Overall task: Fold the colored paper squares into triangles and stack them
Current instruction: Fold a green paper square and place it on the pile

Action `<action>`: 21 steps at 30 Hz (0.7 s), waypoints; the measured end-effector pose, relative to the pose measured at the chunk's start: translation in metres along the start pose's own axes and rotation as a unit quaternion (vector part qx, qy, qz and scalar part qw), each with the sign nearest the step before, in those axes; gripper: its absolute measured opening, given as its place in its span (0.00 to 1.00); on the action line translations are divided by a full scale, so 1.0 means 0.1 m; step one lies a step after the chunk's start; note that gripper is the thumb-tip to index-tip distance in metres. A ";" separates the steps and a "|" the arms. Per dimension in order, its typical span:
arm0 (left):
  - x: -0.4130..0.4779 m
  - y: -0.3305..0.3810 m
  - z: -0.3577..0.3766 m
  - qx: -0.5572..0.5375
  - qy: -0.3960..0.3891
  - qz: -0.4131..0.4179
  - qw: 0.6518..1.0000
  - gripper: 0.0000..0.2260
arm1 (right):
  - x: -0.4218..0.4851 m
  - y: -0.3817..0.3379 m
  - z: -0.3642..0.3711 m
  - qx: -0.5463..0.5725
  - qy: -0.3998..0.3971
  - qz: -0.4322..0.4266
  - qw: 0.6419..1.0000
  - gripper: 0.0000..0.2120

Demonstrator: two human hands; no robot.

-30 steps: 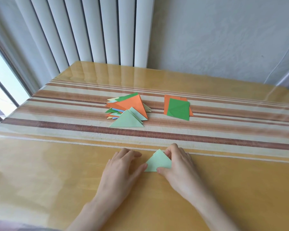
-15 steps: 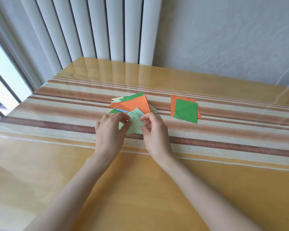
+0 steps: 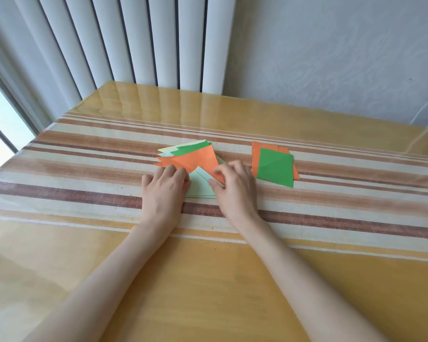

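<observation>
A pile of folded triangles [image 3: 195,157], orange, green and pale, lies on the striped runner at mid table. A light green triangle [image 3: 201,185] sits at the pile's near edge, between my two hands. My left hand [image 3: 164,191] lies flat with its fingertips on the pile's left side. My right hand [image 3: 234,185] rests at the pile's right, its thumb on the light green triangle and its fingers loosely bent. To the right lies a small stack of unfolded squares, a green square [image 3: 275,166] on top of orange ones [image 3: 255,154].
The striped runner [image 3: 344,193] crosses a glossy yellow wooden table [image 3: 208,292]. White vertical blinds [image 3: 134,40] and a pale wall stand behind the far edge. A window is at the far left.
Both hands carried the light green triangle from the near table up to the pile and set it down there. The fingers have spread out from pinching it.
</observation>
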State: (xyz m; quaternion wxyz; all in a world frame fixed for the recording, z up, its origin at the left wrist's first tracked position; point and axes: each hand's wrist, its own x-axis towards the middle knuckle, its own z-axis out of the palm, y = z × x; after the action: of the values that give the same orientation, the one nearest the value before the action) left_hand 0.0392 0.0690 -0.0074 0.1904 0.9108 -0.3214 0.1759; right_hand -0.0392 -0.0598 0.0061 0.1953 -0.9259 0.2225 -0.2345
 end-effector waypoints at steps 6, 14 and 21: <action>-0.10 0.05 -0.05 0.017 -0.012 0.001 1.000 0.04 | 0.32 0.79 -0.52 -0.166 -0.185 0.101 0.963 0.30; -0.31 0.40 -0.20 -0.002 0.088 0.041 0.995 0.08 | -0.23 0.78 -0.61 -0.152 -0.232 0.007 0.961 0.29; -0.67 0.75 -0.19 -0.119 0.035 0.124 0.985 0.11 | -0.64 0.79 -0.86 -0.135 -0.226 -0.034 0.964 0.34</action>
State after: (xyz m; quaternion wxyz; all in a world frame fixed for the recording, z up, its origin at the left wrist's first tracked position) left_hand -0.0623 0.0584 -0.0032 0.2848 0.8280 -0.4439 0.1903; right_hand -0.1601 -0.1153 0.0171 0.1058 -0.9797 0.1703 0.0061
